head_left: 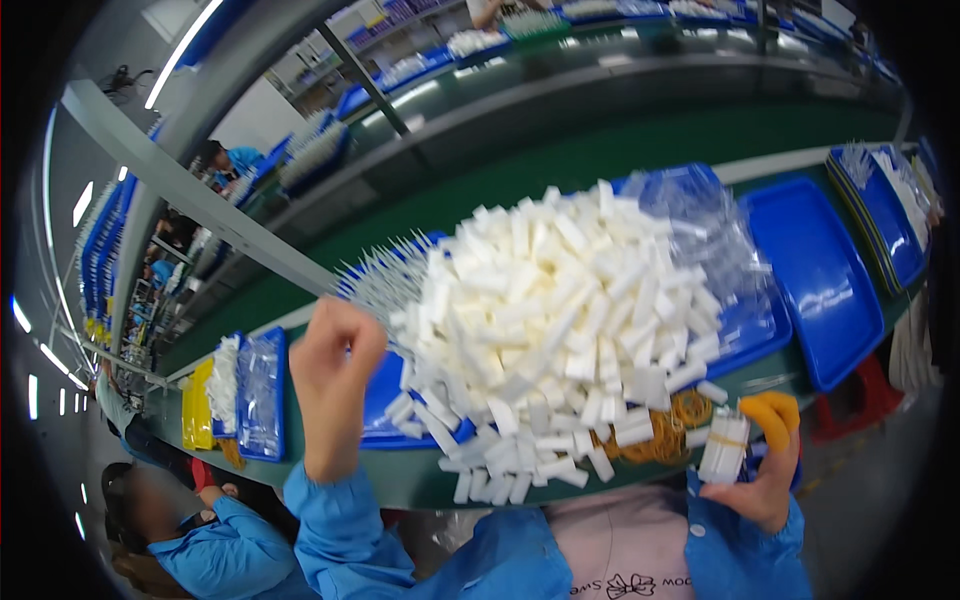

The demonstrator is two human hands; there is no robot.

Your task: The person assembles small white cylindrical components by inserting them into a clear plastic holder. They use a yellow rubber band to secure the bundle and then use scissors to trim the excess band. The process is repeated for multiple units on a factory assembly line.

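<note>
tbh that banded bundle of white rectangular strips (721,459), around four o'clock from the big white foam-looking heap (560,290), seems light and kinda squishy, best held by its sides, right hand's (773,480) grip clamped on it, left hand's (337,370) curled together

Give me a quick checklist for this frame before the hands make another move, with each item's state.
1. Right hand gripping the bundle of white pieces: ok.
2. Band across the bundle's visible side: ok.
3. Left hand, raised with fingers curled, free of objects: cannot tell.
4. Rubber bands uncovered: not ok, loose white pieces overlap some.
5. White pile contained on trays: not ok, pieces spill onto the green table.
</note>
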